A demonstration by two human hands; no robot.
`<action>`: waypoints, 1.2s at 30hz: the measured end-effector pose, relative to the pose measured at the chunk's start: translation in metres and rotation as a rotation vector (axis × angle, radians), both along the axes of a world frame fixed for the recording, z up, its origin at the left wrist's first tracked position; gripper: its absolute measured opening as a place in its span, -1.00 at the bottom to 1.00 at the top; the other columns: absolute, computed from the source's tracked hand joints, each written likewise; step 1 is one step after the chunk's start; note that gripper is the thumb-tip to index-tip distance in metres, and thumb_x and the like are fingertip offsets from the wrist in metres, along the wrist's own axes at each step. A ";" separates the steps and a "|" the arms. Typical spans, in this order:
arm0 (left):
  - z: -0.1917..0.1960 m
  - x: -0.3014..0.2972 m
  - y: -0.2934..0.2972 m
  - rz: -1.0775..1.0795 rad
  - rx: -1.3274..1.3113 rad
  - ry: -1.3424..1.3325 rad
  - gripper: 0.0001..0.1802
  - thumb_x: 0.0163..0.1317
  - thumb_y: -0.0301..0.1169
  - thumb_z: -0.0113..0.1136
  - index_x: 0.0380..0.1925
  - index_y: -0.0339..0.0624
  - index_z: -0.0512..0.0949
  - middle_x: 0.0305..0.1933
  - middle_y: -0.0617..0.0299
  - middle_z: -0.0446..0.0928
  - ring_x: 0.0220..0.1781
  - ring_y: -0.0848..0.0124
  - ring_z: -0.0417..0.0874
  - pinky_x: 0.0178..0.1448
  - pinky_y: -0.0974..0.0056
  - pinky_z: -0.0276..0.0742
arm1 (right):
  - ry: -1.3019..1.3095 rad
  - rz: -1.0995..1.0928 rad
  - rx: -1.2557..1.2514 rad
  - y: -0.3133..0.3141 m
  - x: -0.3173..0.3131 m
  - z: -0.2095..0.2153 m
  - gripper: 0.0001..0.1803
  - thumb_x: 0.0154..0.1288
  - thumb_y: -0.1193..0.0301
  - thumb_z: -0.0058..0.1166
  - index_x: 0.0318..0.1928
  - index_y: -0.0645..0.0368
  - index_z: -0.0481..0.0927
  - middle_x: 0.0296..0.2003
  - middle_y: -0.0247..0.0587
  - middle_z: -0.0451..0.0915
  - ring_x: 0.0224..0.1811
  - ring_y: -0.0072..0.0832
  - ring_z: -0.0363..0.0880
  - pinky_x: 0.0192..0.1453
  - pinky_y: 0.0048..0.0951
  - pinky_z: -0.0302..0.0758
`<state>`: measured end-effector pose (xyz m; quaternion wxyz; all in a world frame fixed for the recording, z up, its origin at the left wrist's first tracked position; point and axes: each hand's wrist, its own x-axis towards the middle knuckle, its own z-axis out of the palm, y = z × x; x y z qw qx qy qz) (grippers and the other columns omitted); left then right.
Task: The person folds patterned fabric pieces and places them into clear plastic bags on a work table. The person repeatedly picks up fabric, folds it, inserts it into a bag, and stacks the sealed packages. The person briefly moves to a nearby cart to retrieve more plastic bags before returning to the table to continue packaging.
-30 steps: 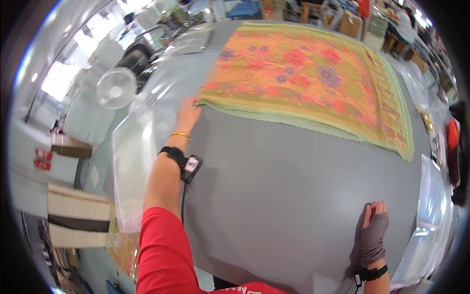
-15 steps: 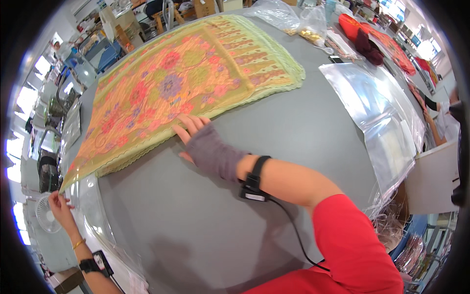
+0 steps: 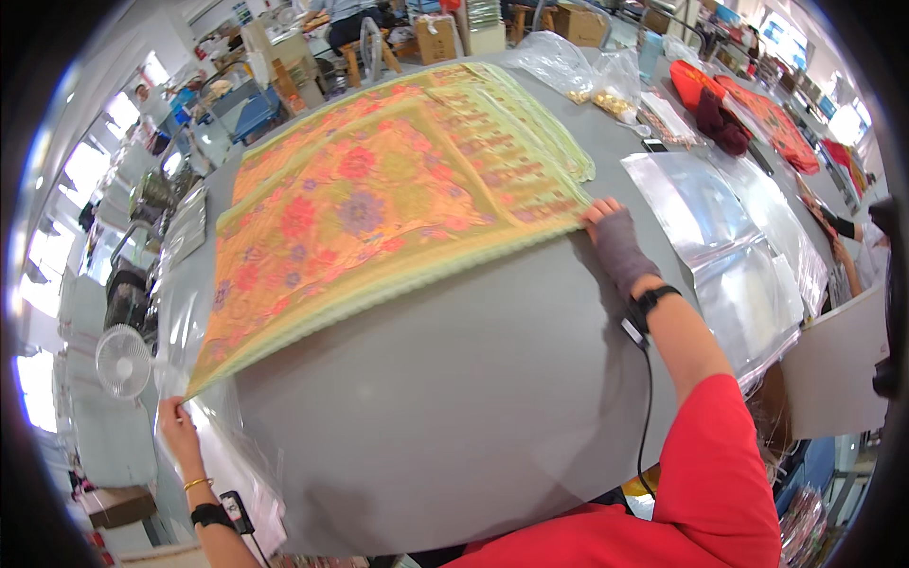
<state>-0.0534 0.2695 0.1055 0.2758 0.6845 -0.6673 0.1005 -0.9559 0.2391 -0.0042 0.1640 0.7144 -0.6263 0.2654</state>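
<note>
A flower-patterned cloth (image 3: 360,208) in orange, pink, purple and olive, with a pale green scalloped edge, lies over the grey table. Its near edge is drawn fairly straight between my two hands. My left hand (image 3: 177,426) pinches the near left corner. At the near right corner, my right hand (image 3: 611,230), in a grey fingerless glove, has its fingers closed on the cloth. Behind this top layer, more of the same patterned cloth shows, offset toward the far side. The fingertips of my right hand are partly hidden by the edge.
Clear plastic sleeves (image 3: 705,213) lie right of the cloth, and more plastic film (image 3: 222,445) is at the left edge. A phone (image 3: 654,146), a bag of gold pieces (image 3: 617,90), a maroon cloth (image 3: 721,123) and a white fan (image 3: 123,362) stand around. Another person's arm (image 3: 846,260) is far right.
My right hand has moved right along the near edge to the right corner and closed on it. The top layer has shifted toward me, away from the cloth behind.
</note>
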 end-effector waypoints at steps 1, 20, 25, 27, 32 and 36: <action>-0.006 -0.005 0.013 0.062 0.037 0.073 -0.86 0.31 -0.71 0.11 -0.20 -0.30 0.57 -0.28 0.04 0.47 -0.32 0.14 0.52 -0.16 0.09 0.47 | -0.002 0.031 0.009 0.026 -0.002 0.003 -0.83 0.17 0.57 0.25 -0.24 0.04 0.62 -0.20 -0.24 0.64 -0.01 -0.09 0.59 0.05 -0.05 0.50; -0.004 -0.043 0.270 -0.058 0.001 1.105 -0.86 0.57 -0.43 0.07 -0.21 -0.19 0.55 -0.22 0.28 0.52 -0.03 0.38 0.65 0.18 0.23 0.63 | -1.192 0.001 0.802 0.383 -0.057 0.152 -0.88 0.45 0.37 0.18 -0.13 0.12 0.56 -0.08 -0.15 0.74 -0.03 -0.47 0.62 0.06 -0.39 0.54; -0.011 -0.035 0.144 0.032 0.041 0.835 -0.88 0.44 -0.45 0.12 -0.35 -0.10 0.53 -0.38 0.50 0.31 -0.33 0.65 0.29 -0.29 0.41 0.24 | -1.318 0.065 0.852 0.278 -0.120 0.108 -0.78 0.55 0.23 0.19 -0.16 0.09 0.52 -0.32 -0.42 0.55 -0.22 -0.57 0.56 -0.06 -0.43 0.55; -0.027 -0.039 0.086 0.077 0.038 0.716 -0.91 0.35 -0.45 0.13 -0.32 -0.19 0.58 -0.40 0.44 0.42 -0.33 0.59 0.40 -0.28 0.36 0.35 | -1.294 0.063 0.822 0.233 -0.127 0.088 -0.76 0.55 0.19 0.21 -0.12 0.08 0.54 -0.27 -0.44 0.54 -0.22 -0.57 0.57 -0.11 -0.43 0.59; -0.069 -0.053 -0.012 0.208 0.106 0.405 -0.81 0.30 -0.34 0.19 -0.29 -0.26 0.65 -0.38 0.00 0.68 -0.31 0.19 0.70 -0.13 0.09 0.60 | -1.210 0.026 0.957 0.141 -0.123 0.063 -0.75 0.58 0.16 0.17 -0.05 0.07 0.61 -0.22 -0.42 0.63 -0.20 -0.54 0.61 -0.11 -0.41 0.57; -0.094 -0.062 -0.048 0.255 0.187 0.362 -0.79 0.29 -0.31 0.20 -0.26 -0.24 0.65 -0.36 -0.09 0.69 -0.26 0.02 0.73 -0.09 0.00 0.62 | -1.215 -0.015 0.961 0.103 -0.133 0.046 -0.72 0.57 0.16 0.20 -0.02 0.11 0.63 -0.18 -0.38 0.68 -0.19 -0.51 0.67 -0.12 -0.37 0.67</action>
